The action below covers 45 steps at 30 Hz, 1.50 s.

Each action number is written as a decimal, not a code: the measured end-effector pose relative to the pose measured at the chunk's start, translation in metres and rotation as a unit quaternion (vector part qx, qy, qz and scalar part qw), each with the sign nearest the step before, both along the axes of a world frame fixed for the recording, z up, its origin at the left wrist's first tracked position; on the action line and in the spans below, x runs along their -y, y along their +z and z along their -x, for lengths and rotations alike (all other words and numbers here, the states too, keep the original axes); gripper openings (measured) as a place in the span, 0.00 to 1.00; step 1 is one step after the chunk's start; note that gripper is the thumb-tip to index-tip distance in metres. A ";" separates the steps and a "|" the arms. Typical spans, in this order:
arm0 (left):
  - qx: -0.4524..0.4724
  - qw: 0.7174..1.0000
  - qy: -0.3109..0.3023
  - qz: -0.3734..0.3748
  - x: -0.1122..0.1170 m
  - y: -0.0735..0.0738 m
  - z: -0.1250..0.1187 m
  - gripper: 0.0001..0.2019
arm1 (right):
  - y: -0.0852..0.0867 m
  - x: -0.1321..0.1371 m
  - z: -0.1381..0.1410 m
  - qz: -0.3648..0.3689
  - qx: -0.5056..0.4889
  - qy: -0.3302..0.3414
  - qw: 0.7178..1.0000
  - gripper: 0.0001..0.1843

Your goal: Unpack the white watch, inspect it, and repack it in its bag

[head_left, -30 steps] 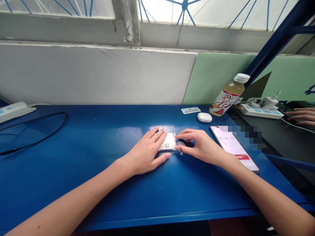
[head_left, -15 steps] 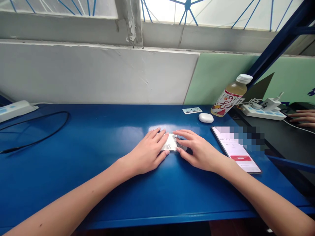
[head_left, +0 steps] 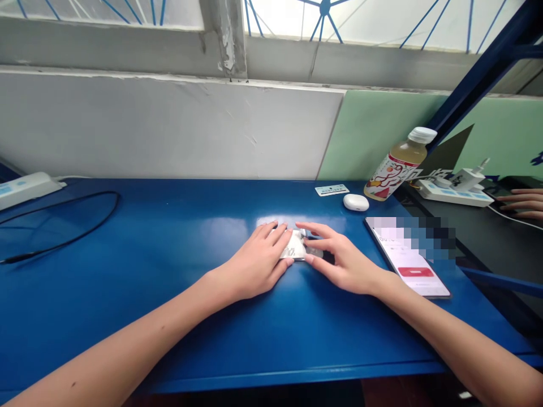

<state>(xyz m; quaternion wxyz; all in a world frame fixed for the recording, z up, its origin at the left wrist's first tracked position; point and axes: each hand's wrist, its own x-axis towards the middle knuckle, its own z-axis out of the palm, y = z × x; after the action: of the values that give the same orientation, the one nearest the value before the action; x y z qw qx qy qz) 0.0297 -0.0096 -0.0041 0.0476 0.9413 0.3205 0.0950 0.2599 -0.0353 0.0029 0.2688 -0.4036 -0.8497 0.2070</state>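
Observation:
A small, flat white packet with grey print and a shiny clear edge lies on the blue desk. My left hand rests flat over its left part, fingers stretched out and thumb along the near edge. At the packet's right end is my right hand, fingers apart and curved, with fingertips touching or close to the clear edge. What kind of packet it is, I cannot tell, since both hands cover parts of it.
A phone lies right of my right hand. Behind it are a white earbud case, a card and a drink bottle. Power strips and a black cable flank the desk. Another person's hand shows far right.
My right fingers have shifted slightly at the packet's right end, and its printed surface looks a little more crumpled. My left hand stays in place.

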 end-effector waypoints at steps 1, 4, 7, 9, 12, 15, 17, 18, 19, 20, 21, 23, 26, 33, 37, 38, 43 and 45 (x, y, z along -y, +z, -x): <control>-0.001 1.000 0.001 -0.001 0.000 0.000 -0.001 0.27 | -0.001 -0.003 -0.002 0.023 -0.021 -0.005 1.000 0.13; -0.004 1.000 0.002 -0.001 0.001 0.001 -0.002 0.26 | -0.004 -0.008 -0.004 0.067 -0.056 -0.010 0.996 0.14; -0.009 1.000 -0.001 0.004 0.001 0.001 -0.001 0.26 | -0.003 -0.007 -0.003 0.081 -0.061 0.001 0.995 0.15; -0.008 1.000 -0.005 0.008 0.000 0.000 0.000 0.26 | -0.001 -0.004 -0.001 0.078 -0.053 0.011 0.995 0.13; -0.010 1.000 -0.008 0.011 -0.001 -0.001 0.000 0.25 | 0.000 0.000 0.001 0.058 -0.030 0.016 0.998 0.11; -0.021 1.000 -0.005 0.010 0.000 0.000 -0.001 0.26 | -0.003 0.002 0.003 0.007 0.019 0.005 1.000 0.12; -0.024 1.000 -0.006 0.007 0.000 0.001 -0.001 0.26 | -0.006 0.002 0.004 -0.042 0.060 0.000 0.997 0.14; -0.025 1.000 -0.006 0.007 0.000 0.001 -0.001 0.26 | -0.008 0.002 0.005 -0.064 0.076 -0.002 0.995 0.14; -0.026 1.000 -0.006 0.007 0.000 0.001 -0.001 0.26 | -0.010 0.002 0.006 -0.082 0.082 -0.007 0.993 0.14; -0.027 1.000 -0.005 0.009 0.000 0.002 -0.001 0.26 | -0.011 0.002 0.006 -0.093 0.079 -0.015 0.992 0.14; -0.027 1.000 -0.004 0.010 0.000 0.002 -0.001 0.26 | -0.013 0.001 0.007 -0.095 0.068 -0.025 0.993 0.14; -0.026 1.000 -0.003 0.012 0.000 0.002 -0.001 0.26 | -0.015 0.001 0.009 -0.086 0.036 -0.055 0.994 0.12; -0.021 1.000 -0.006 0.007 -0.001 0.002 0.000 0.26 | -0.015 0.000 0.011 -0.072 -0.008 -0.099 0.992 0.10; -0.009 1.000 -0.003 0.009 0.000 0.001 0.000 0.26 | -0.010 -0.001 0.010 -0.025 -0.059 -0.140 0.988 0.10; -0.018 1.000 0.001 0.012 0.000 0.002 -0.001 0.27 | -0.009 -0.003 0.005 -0.009 -0.047 -0.133 0.990 0.10; -0.018 1.000 0.002 0.012 0.000 0.002 0.000 0.27 | -0.009 -0.003 0.004 -0.009 -0.041 -0.129 0.991 0.10; -0.021 1.000 0.002 0.009 0.000 0.001 0.001 0.27 | -0.006 0.000 0.007 -0.041 0.001 -0.095 0.995 0.13; -0.018 1.000 0.002 0.010 0.000 0.000 0.001 0.27 | -0.007 0.000 0.008 -0.047 0.008 -0.083 0.995 0.14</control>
<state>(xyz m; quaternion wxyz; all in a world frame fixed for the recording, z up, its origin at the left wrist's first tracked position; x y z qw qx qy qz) 0.0290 -0.0093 -0.0038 0.0506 0.9416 0.3242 0.0750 0.2522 -0.0352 -0.0038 0.2972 -0.4610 -0.8242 0.1411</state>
